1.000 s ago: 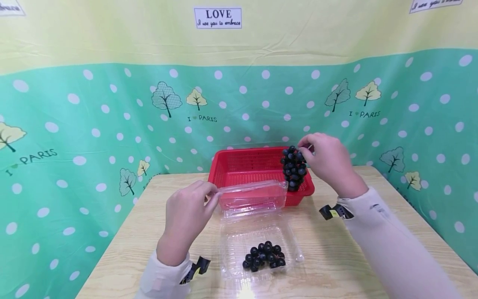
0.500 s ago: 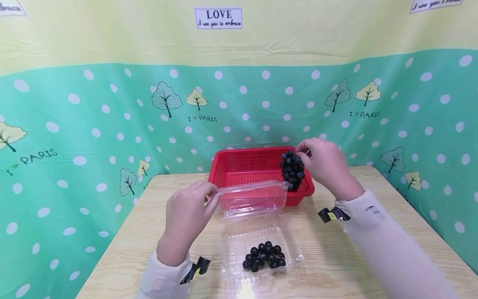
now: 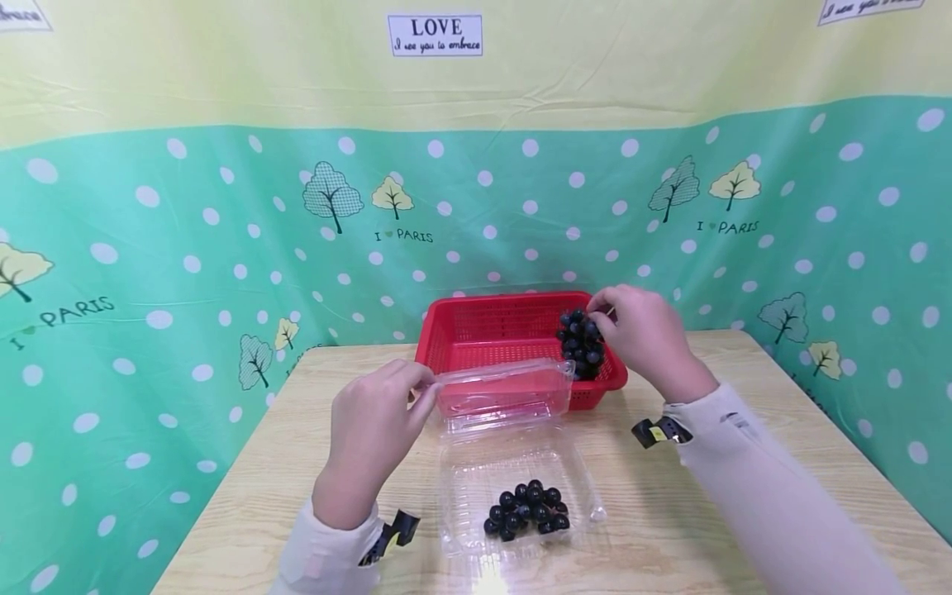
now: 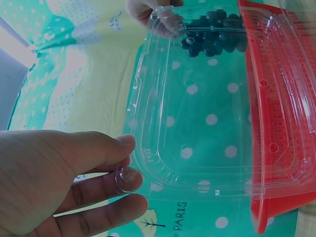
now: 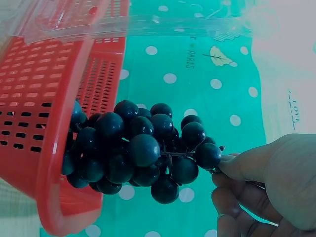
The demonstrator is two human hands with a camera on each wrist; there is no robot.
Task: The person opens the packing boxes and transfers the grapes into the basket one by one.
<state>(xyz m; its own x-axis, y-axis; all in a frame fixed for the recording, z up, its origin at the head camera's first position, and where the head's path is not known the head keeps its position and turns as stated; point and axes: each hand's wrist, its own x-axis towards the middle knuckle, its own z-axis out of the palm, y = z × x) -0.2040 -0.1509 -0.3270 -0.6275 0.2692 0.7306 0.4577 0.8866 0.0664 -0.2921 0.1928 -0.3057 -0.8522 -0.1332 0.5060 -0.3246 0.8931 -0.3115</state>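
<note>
My right hand [image 3: 643,335] pinches a bunch of dark grapes [image 5: 143,148] by its stem end. The bunch hangs at the right end of a red plastic basket [image 3: 476,310], its lower part inside the rim. With thumb and fingers, my left hand [image 3: 383,421] grips the corner tab of a clear plastic lid [image 4: 197,173], which stands raised in front of the basket. The lid joins a clear container base [image 3: 483,471] on the table. In that base lies a second, smaller bunch of dark grapes [image 3: 528,510], towards its front right.
The wood-grain table [image 3: 669,496] carries the basket at its far side. Behind it hangs a green and yellow printed cloth [image 3: 521,190], which also closes off both sides. A black strap [image 3: 662,431] is on the right wrist, another [image 3: 390,537] on the left.
My right hand has come down and slightly left, lowering the grape bunch further into the basket's right end. The left hand and the lid stay where they were.
</note>
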